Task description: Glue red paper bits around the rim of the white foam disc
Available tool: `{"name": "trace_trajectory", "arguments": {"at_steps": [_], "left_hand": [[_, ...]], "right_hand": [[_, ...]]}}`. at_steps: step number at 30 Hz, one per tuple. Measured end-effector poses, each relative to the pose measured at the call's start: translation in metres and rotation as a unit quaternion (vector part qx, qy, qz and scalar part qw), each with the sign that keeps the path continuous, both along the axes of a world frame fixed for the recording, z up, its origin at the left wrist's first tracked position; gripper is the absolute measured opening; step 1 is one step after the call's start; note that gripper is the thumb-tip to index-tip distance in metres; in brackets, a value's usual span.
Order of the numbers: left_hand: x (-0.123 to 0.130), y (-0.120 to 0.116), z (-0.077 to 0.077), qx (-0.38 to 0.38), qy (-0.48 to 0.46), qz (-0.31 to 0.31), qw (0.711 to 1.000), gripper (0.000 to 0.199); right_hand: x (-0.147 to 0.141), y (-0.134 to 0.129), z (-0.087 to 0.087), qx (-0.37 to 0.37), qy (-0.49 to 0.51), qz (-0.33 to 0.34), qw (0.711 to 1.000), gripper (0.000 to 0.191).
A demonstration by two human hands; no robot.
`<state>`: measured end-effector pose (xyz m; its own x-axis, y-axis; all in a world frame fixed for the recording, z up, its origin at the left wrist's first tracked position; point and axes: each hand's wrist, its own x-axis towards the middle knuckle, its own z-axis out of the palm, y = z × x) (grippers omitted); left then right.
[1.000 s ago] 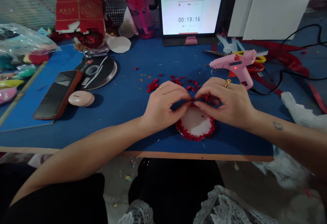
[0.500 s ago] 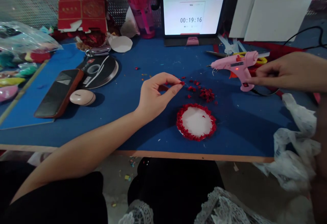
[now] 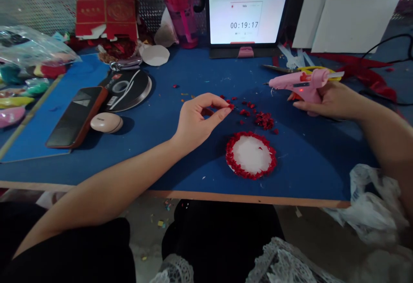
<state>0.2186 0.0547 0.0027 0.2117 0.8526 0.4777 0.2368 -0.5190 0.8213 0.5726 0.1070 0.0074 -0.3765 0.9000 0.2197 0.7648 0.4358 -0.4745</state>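
Between its thumb and forefinger, my left hand [image 3: 202, 118] pinches a small red piece [image 3: 231, 106]. My right hand [image 3: 334, 99] is wrapped round the handle of a pink glue gun [image 3: 298, 81], whose nozzle points left above the table. A little red light shows on the gun's side. Below the hands lies a white disc [image 3: 251, 154] with red petal-like bits around its rim. A small heap of red pieces [image 3: 264, 120] sits just above the disc, with loose bits scattered beside my left fingertips.
A tablet [image 3: 247, 14] stands at the back beside a pink bottle [image 3: 180, 14]. On the left are a ribbon spool [image 3: 129, 89], a dark phone-like case [image 3: 75, 117] and a pale oval object [image 3: 106, 122]. Yellow-handled scissors [image 3: 335, 73] lie behind the gun; crumpled plastic [image 3: 371, 201] hangs at right.
My right hand has moved in from the right and closed more fully round the glue gun's handle. My left hand keeps its pinch. The whole view has shifted slightly.
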Motion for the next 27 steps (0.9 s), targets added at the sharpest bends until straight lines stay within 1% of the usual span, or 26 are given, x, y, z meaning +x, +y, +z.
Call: {"name": "trace_trajectory", "arguments": {"at_steps": [2,3,5,8,11,14,17,22,27], "left_hand": [[0.000,-0.001,0.001,0.003,0.011,0.003,1.000,0.003],[0.000,-0.001,0.001,0.007,0.019,0.004,1.000,0.003],[0.000,-0.002,0.002,0.020,0.040,0.006,0.999,0.004],[0.000,-0.003,0.002,0.042,0.069,0.007,0.997,0.004],[0.001,-0.005,0.001,0.058,0.082,0.003,0.995,0.004],[0.002,-0.006,0.001,0.071,0.095,0.000,0.993,0.005],[0.003,-0.008,0.002,0.084,0.105,-0.008,0.991,0.006],[0.004,-0.009,0.003,0.094,0.101,-0.019,0.990,0.005],[0.005,-0.009,0.003,0.089,0.103,-0.015,0.991,0.006]], "right_hand": [[-0.003,-0.004,0.004,-0.016,-0.021,-0.019,0.999,0.040],[-0.006,-0.008,0.007,-0.034,-0.014,-0.030,0.999,0.041],[-0.014,-0.017,0.016,-0.079,0.072,-0.021,0.994,0.040],[-0.029,-0.033,0.026,-0.122,0.225,0.040,0.966,0.029],[-0.042,-0.045,0.030,-0.188,0.285,0.082,0.936,0.023],[-0.050,-0.051,0.029,-0.239,0.303,0.098,0.917,0.022],[-0.056,-0.053,0.025,-0.267,0.300,0.090,0.911,0.023],[-0.059,-0.054,0.023,-0.288,0.313,0.083,0.901,0.022],[-0.059,-0.054,0.024,-0.291,0.311,0.073,0.902,0.024]]}}
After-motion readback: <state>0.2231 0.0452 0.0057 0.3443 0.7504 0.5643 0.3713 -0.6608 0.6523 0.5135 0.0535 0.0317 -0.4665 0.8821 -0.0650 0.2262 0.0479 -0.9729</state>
